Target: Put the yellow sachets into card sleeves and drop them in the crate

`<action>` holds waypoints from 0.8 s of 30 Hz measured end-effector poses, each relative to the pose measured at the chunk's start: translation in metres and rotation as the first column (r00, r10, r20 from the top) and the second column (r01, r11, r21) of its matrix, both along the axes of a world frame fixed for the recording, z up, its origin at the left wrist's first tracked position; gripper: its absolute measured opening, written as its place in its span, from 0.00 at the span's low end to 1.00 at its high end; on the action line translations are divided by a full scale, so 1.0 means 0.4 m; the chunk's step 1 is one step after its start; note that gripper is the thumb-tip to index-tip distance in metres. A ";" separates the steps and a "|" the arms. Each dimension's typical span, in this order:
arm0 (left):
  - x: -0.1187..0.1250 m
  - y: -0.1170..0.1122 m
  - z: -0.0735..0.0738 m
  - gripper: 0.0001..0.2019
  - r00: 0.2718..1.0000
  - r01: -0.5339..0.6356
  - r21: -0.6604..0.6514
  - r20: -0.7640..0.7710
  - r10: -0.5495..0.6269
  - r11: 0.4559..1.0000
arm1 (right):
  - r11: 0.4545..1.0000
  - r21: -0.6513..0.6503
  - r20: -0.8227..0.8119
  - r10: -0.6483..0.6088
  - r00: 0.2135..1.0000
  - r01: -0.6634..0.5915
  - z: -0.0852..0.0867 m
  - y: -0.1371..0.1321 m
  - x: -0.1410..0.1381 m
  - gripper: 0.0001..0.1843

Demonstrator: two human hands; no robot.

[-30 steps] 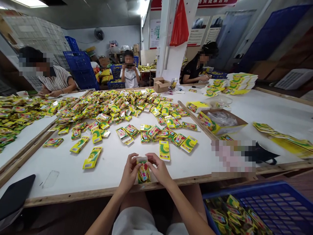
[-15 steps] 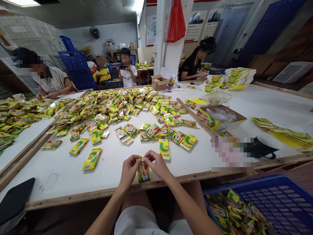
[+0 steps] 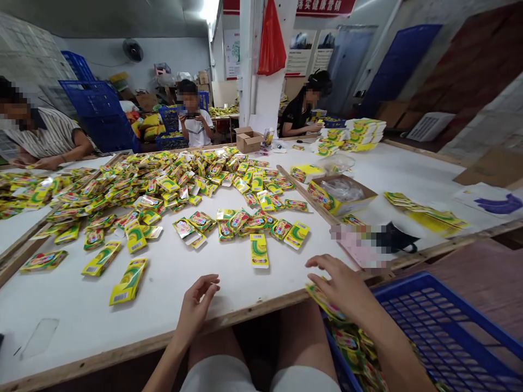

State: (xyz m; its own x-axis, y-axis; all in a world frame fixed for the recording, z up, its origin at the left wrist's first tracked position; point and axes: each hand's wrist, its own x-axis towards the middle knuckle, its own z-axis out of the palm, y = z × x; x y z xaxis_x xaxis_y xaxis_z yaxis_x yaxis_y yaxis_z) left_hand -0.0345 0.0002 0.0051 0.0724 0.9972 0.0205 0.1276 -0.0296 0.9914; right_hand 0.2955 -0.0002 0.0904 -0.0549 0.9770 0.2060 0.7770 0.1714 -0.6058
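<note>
My left hand hovers above the table's front edge, fingers loosely curled and apart, holding nothing. At the right, my right hand reaches over the near corner of the blue basket with thumb and forefinger spread. Just under that hand is a yellow-green packet, partly covered by it; whether they touch is hard to see. More packets fill the basket below, partly hidden by my right forearm. Nearest on the table lie a yellow packet and another yellow packet.
A large heap of packets covers the back left of the white table. A wooden strip divides it on the right, beside an open carton of clear plastic. Flat yellow cartons lie farther right. Several people sit around.
The packet pinched by both hands at the table edge has gone right with my right hand to the basket. My hands have separated, the left moving slightly left. The view has turned right.
</note>
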 end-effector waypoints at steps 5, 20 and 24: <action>0.005 0.000 0.002 0.15 0.995 0.049 0.012 -0.082 -0.048 0.999 | 0.982 -0.014 0.166 0.190 0.968 -0.191 -0.108 0.084 -0.071 0.35; 0.083 0.010 0.056 0.30 0.991 0.118 0.210 -0.092 -0.101 0.971 | 0.934 0.026 -0.069 0.358 0.931 -0.357 -0.027 0.110 -0.284 0.12; 0.085 0.010 0.043 0.24 0.989 0.117 0.091 0.076 -0.124 0.989 | 0.944 -0.009 -0.456 0.289 0.842 -0.329 -0.087 0.100 -0.312 0.07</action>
